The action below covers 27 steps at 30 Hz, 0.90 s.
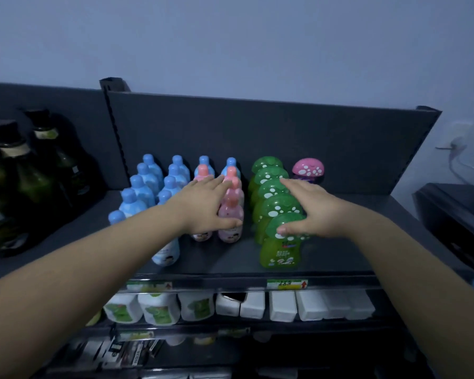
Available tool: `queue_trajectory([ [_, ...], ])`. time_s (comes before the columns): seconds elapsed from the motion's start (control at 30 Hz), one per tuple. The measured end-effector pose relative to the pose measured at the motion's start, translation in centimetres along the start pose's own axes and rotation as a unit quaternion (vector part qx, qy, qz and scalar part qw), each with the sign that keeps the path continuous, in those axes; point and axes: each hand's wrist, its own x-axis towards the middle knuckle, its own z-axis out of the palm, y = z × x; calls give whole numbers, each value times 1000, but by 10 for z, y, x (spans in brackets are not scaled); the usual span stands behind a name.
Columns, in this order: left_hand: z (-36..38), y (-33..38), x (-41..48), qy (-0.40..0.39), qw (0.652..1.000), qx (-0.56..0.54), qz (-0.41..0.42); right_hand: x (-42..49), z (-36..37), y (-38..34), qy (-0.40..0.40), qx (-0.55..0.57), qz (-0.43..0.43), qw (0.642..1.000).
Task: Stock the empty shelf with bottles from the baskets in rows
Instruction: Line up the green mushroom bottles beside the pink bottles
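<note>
A head-height view looks down at a dark top shelf (348,242) against a grey wall. Small bottles stand upright on it in rows that run from the near edge straight back to the far panel.

From left to right there are two rows of blue bottles (137,195). Next come two rows of pink bottles (233,207), with a blue-capped bottle at the far end of each. Then comes one row of five green bottles (279,253) with spotted mushroom-shaped caps. A single pink mushroom-capped bottle (307,167) stands alone at the far right, close to the back panel.

Both arms reach forward, and both hands lie flat with fingers straight and close together, grasping nothing. The left hand (205,207) covers the near part of the pink rows, its thumb lying against the nearest right-hand pink bottle. The right hand (311,212) lies along the right side of the green row, its thumb on the nearest green cap and its fingertips reaching the third cap back. Each hand points along its row, parallel to the row's long axis.

The hands seem to be squaring the rows. The gap the next move depends on is the bare strip right of the green row, running forward from the lone pink mushroom-capped bottle. The right hand is the nearer one to it. No basket is in view.

Dark green bottles (39,181) stand on the neighbouring shelf to the left, and white bottles (159,310) fill the shelf below.
</note>
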Motion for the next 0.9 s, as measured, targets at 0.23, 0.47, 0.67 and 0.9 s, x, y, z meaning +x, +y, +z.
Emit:
queue_trajectory([
  [0.23,-3,-15,-24,-23,989,39,-138,42,14,-39,90,-90,-63,990],
  [0.47,-20,-24,-79,-32,962,81,-261,72,16,-72,75,-165,-118,976],
  [0.67,-35,-28,-152,-62,919,110,-373,87,21,-123,59,-191,-226,953],
  [0.9,-48,-25,-248,-53,861,146,-485,83,56,-226,39,-181,-368,911],
])
